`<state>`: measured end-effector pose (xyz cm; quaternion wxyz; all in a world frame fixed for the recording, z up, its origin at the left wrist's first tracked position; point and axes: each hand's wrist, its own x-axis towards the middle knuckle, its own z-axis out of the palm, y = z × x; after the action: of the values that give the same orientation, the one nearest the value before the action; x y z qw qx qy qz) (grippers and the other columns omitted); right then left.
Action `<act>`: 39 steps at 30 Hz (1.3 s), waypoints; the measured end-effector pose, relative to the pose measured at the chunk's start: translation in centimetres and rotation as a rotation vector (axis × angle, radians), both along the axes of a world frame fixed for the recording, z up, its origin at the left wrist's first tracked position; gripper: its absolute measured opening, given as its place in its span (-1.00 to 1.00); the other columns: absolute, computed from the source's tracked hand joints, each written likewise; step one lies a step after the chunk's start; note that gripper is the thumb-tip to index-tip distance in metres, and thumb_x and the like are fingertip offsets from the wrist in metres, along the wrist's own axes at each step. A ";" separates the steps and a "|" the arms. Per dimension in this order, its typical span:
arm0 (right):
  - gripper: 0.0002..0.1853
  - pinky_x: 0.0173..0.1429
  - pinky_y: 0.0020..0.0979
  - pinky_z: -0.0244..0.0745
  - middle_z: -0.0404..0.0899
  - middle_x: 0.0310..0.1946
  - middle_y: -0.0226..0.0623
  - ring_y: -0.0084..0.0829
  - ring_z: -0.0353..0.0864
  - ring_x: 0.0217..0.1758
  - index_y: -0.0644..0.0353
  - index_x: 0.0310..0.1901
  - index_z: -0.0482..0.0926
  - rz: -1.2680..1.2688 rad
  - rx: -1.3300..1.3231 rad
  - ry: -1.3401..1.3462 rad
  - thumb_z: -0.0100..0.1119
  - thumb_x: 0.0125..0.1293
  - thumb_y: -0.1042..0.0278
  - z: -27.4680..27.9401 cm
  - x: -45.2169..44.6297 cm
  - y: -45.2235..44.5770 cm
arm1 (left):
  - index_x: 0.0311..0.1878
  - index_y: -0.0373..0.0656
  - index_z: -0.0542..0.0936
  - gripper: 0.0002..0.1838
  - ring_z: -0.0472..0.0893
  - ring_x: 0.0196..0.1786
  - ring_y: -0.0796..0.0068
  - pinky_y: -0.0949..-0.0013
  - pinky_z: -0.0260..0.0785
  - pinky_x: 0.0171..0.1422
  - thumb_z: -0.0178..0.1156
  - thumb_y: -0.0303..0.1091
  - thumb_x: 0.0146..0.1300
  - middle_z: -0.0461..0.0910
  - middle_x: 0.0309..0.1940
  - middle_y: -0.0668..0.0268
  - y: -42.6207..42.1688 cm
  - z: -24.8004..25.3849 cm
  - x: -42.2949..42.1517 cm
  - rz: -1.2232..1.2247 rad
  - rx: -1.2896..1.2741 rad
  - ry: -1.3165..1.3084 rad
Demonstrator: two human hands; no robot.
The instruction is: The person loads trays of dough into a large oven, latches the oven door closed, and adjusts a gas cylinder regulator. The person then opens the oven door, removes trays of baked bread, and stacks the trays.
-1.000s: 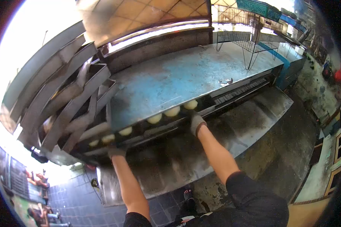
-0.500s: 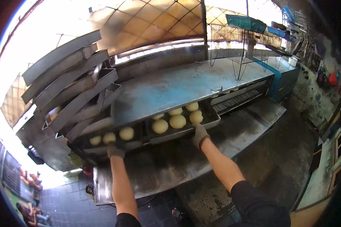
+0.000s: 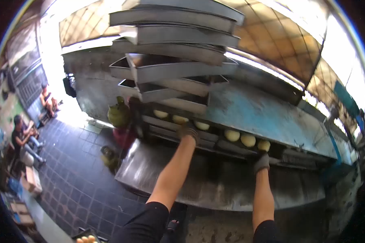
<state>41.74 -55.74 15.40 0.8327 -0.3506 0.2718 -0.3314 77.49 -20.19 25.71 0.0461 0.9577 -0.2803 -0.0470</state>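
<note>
Sitting at the far left, two people (image 3: 24, 135) are beside a dark tiled floor (image 3: 73, 150). To their right, a green gas cylinder (image 3: 119, 116) stands near the end of a long metal oven (image 3: 255, 109) with a worn blue top. Stacked crookedly on the oven's left part are long, narrow metal pans (image 3: 182, 71). Below them, in the low front opening, six pale round buns (image 3: 232, 135) sit in a row, three towards the left and three towards the right, with a gap between the groups.

Your left hand (image 3: 188, 134), in a greyish glove, is at the opening just below the left group; it is blurred, and you cannot tell whether its fingers are closed on anything. Across the front, under both your arms, runs a broad metal shelf (image 3: 215, 188). Your right hand (image 3: 261, 163), also gloved, reaches up just under the rightmost bun; its grip cannot be told either. At the far right hangs a teal basket (image 3: 346, 98).
</note>
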 end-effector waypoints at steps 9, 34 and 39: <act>-0.32 0.83 0.28 0.33 0.28 0.91 -0.14 0.05 0.32 0.86 0.01 0.87 0.37 -0.028 -0.001 -0.040 -0.09 0.91 -0.08 7.1 -1.6 4.7 | 0.70 -0.07 0.59 -0.31 0.65 0.66 -0.03 -0.04 0.68 0.62 0.40 0.05 0.67 0.62 0.67 0.02 3.7 5.8 -4.0 -0.008 -0.185 0.223; -0.55 0.51 0.19 0.71 0.75 0.31 0.01 0.07 0.76 0.39 0.28 0.32 0.68 -0.297 0.362 0.051 0.28 0.59 0.15 -0.4 -52.0 48.6 | -0.08 -0.13 0.74 -0.94 0.81 0.01 0.18 -0.02 0.75 0.25 0.36 -0.38 0.51 0.81 -0.11 0.22 44.6 -8.4 -57.2 0.702 -1.937 1.315; -0.68 0.30 -0.02 0.81 0.77 0.19 -0.12 -0.14 0.83 0.22 0.33 0.23 0.69 -0.306 0.275 0.134 0.35 0.52 0.44 -2.8 -64.8 59.0 | 0.03 -0.18 0.73 -0.85 0.79 0.12 0.15 0.00 0.67 0.38 0.34 -0.42 0.46 0.80 0.01 0.21 55.0 -10.0 -69.2 0.861 -1.846 1.355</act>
<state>-23.11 3.30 12.62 0.7928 -0.2096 0.4192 -0.3896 8.34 34.85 15.75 0.8566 0.3618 0.2120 -0.3005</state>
